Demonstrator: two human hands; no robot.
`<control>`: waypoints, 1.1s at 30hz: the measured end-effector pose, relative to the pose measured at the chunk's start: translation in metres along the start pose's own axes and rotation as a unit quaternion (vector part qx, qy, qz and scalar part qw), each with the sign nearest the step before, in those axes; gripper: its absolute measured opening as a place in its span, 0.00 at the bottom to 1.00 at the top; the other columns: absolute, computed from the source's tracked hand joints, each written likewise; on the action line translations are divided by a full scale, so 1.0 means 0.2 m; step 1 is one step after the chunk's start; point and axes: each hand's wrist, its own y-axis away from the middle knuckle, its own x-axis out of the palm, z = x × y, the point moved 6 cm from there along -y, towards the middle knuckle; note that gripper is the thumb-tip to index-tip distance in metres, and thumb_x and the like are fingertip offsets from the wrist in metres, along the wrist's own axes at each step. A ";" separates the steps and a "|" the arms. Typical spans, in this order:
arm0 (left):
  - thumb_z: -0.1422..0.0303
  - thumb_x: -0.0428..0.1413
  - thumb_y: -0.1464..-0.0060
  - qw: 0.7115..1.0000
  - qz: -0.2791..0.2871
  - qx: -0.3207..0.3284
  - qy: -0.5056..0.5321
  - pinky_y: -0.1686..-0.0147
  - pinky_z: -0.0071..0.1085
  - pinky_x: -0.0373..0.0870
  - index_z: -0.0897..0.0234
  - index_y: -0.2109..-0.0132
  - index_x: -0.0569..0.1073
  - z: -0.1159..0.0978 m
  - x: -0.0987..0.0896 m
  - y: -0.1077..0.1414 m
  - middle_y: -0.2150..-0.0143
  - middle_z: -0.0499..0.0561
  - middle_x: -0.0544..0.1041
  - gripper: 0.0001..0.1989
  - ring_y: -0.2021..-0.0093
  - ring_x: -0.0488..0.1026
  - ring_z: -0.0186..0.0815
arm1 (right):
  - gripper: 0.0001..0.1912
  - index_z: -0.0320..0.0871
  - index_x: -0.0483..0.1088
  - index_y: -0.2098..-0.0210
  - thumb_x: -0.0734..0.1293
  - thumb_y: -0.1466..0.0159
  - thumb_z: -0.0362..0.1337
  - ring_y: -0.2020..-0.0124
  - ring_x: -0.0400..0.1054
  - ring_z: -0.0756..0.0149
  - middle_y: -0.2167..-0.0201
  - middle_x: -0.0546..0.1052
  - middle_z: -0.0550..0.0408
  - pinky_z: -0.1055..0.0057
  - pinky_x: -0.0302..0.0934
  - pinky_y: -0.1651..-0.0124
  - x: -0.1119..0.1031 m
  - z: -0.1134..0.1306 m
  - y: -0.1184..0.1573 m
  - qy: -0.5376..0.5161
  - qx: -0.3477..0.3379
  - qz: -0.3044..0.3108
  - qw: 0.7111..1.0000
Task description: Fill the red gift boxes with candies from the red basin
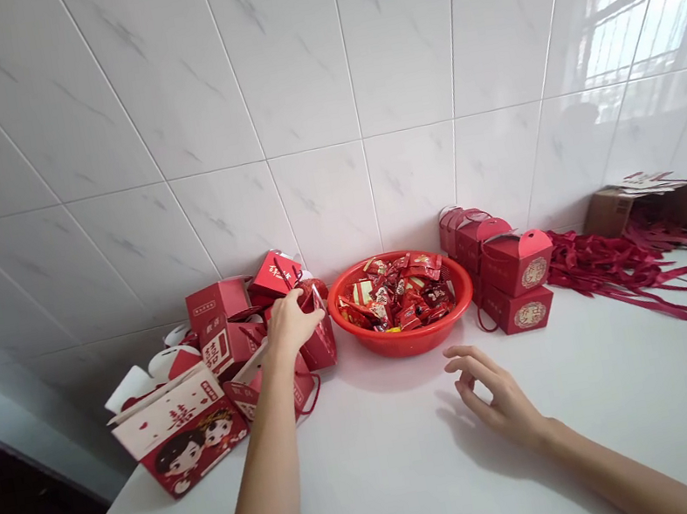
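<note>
– Marbled wall tiles (294, 53) are seen behind a white table (387, 471). How are the hands placed?

– Over the crowded left side, the left hand (293, 326) is held at the upper part of a red box (320, 345), which is set just beside a red basin (408, 343). Whether the box is pinched or merely touched cannot be told, since the fingers are partly hidden. By contrast, the right hand (498, 398) is held above the table with its fingers loosely curled and parted; nothing is grasped by it.

– Which faults might be expected from this arrangement?

– A toppled group is judged the likeliest. Red boxes are crowded at odd tilts behind a printed carton (183, 440), and neighbours could be dragged along if a cord handle (311, 397) were snagged.

– Is the basin also exposed?

– Probably. It is heaped with wrapped packets (405, 304), some of which could be spilled if its rim were knocked by the box. On the other side, the stacked boxes (521, 265) could be upset if the basin were pushed against them.
</note>
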 end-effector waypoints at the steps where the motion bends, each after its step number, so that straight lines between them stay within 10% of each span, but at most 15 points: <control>1: 0.63 0.58 0.49 0.999 -0.029 -0.002 0.018 0.43 0.38 0.67 0.67 0.41 0.71 0.00 -0.05 0.00 0.43 0.64 0.76 0.29 0.41 0.72 0.51 | 0.10 0.49 0.64 0.56 0.56 0.31 0.30 0.74 0.68 0.70 0.51 0.72 0.46 0.67 0.70 0.68 0.00 0.00 0.00 0.000 -0.001 0.002 1.000; 6: 0.66 0.59 0.55 0.970 -0.141 -0.007 0.196 0.45 0.40 0.70 0.61 0.43 0.73 0.00 -0.30 0.08 0.41 0.57 0.75 0.28 0.49 0.77 0.47 | 0.09 0.48 0.65 0.56 0.55 0.30 0.32 0.74 0.69 0.71 0.50 0.72 0.46 0.67 0.69 0.67 0.00 0.00 0.00 -0.010 0.005 0.000 1.000; 10: 0.68 0.58 0.61 0.911 -0.057 0.076 0.402 0.60 0.33 0.75 0.60 0.47 0.73 -0.09 -0.35 0.15 0.42 0.54 0.74 0.29 0.50 0.76 0.45 | 0.08 0.47 0.67 0.56 0.58 0.28 0.39 0.71 0.71 0.67 0.57 0.75 0.47 0.64 0.70 0.63 -0.03 -0.04 -0.01 -0.035 0.047 -0.022 0.998; 18: 0.75 0.59 0.65 0.796 0.322 0.224 0.461 0.61 0.31 0.72 0.60 0.55 0.71 -0.46 0.00 0.31 0.52 0.52 0.73 0.24 0.50 0.72 0.42 | 0.26 0.49 0.62 0.44 0.63 0.34 0.58 0.73 0.70 0.66 0.58 0.75 0.51 0.64 0.69 0.68 -0.21 -0.06 -0.06 -0.200 0.082 -0.081 0.973; 23: 0.76 0.61 0.62 0.778 0.420 0.269 0.382 0.47 0.38 0.70 0.60 0.57 0.70 -0.59 0.20 0.42 0.51 0.50 0.71 0.21 0.45 0.70 0.42 | 0.15 0.49 0.63 0.50 0.67 0.33 0.46 0.67 0.74 0.65 0.58 0.75 0.53 0.67 0.71 0.66 -0.23 -0.10 -0.05 -0.178 0.116 -0.122 0.970; 33: 0.62 0.60 0.45 0.804 0.270 0.305 0.433 0.45 0.38 0.69 0.63 0.67 0.68 -0.66 0.21 0.42 0.50 0.55 0.75 0.11 0.50 0.74 0.39 | 0.09 0.47 0.66 0.52 0.64 0.31 0.39 0.71 0.70 0.68 0.67 0.74 0.57 0.70 0.70 0.68 -0.26 -0.07 -0.04 -0.047 0.060 -0.134 0.988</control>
